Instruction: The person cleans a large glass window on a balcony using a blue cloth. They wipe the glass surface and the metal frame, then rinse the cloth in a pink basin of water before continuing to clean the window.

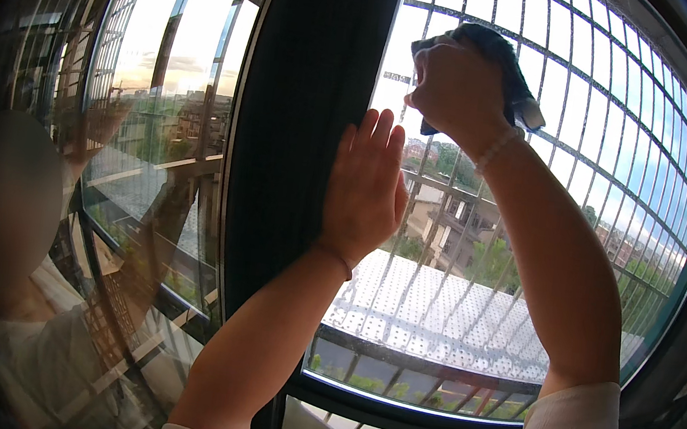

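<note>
My right hand (459, 88) is raised high and closed around a dark cloth (496, 47), held up against the window pane (511, 189). A pale corner of the cloth sticks out at the right of the wrist, above a beaded bracelet (495, 150). Lower and to the left, my left hand (367, 185) rests flat on the edge of the dark window frame (304, 115), fingers pointing up and nearly together, with nothing in it. A thin band (341, 263) circles the left wrist.
Beyond the pane stand metal security bars (591, 103) and a perforated white metal ledge (453, 309). Another glass panel (162, 130) to the left reflects a person and the bars. The lower frame rail (421, 420) crosses beneath the pane. Buildings and trees lie outside.
</note>
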Motion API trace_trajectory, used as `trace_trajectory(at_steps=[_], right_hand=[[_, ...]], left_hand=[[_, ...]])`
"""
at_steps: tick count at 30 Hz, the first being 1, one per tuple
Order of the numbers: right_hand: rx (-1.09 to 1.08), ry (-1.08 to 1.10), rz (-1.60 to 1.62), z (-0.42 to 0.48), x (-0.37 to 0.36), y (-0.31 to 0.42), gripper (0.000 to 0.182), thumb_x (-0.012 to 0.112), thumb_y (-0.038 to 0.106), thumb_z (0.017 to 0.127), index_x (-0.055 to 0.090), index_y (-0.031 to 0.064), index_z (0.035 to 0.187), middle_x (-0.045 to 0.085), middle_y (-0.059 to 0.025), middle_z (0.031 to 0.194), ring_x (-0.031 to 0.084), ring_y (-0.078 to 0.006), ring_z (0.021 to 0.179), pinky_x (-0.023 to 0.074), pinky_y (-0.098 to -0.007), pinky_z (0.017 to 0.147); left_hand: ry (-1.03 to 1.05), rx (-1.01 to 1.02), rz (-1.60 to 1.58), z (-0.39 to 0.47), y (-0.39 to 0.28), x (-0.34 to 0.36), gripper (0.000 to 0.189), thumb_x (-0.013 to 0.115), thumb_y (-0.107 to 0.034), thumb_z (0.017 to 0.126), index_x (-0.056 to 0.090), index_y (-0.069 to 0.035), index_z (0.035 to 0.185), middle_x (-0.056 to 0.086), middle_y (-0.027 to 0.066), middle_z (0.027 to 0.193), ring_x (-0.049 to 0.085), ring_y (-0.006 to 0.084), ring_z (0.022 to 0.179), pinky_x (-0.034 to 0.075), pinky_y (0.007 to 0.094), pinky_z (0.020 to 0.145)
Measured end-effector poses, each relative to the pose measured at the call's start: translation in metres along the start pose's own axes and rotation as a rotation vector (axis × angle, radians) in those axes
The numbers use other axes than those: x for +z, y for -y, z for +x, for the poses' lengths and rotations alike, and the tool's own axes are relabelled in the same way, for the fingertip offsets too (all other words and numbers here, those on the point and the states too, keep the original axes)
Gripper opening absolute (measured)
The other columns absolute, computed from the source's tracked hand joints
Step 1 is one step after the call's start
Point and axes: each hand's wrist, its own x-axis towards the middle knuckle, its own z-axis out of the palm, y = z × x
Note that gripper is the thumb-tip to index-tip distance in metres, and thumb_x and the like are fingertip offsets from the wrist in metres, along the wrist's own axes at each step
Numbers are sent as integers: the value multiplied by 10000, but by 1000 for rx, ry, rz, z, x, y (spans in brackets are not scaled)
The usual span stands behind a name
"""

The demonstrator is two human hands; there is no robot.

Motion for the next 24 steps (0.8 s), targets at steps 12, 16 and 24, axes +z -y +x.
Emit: trace_trajectory(at_steps=[12, 16, 24], right_hand=[[140, 105, -48, -3, -9, 3, 241, 803, 235, 654, 631, 66, 651, 626, -62, 723, 622, -210, 718, 466, -388, 699], [38, 20, 52, -2, -9, 3, 229, 793, 215, 658, 620, 66, 640, 603, -67, 721, 599, -218, 693, 466, -398, 702], [109, 26, 2, 0, -7, 5, 249, 798, 236, 667, 626, 57, 637, 629, -71, 768, 611, -211, 741, 470, -385, 733]], left_hand=[[11, 1, -15, 3, 1, -4, 450, 476, -120, 889, 448, 62, 1299, 421, 254, 1386, 357, 377, 1349, 246, 502, 1130], [4, -3, -20, 2, 0, -3, 444, 471, -116, 891, 448, 63, 1297, 423, 254, 1384, 358, 376, 1348, 247, 502, 1129], [-16, 9, -3, 2, 1, -2, 438, 471, -119, 895, 446, 58, 1295, 430, 248, 1377, 360, 365, 1349, 241, 495, 1133]])
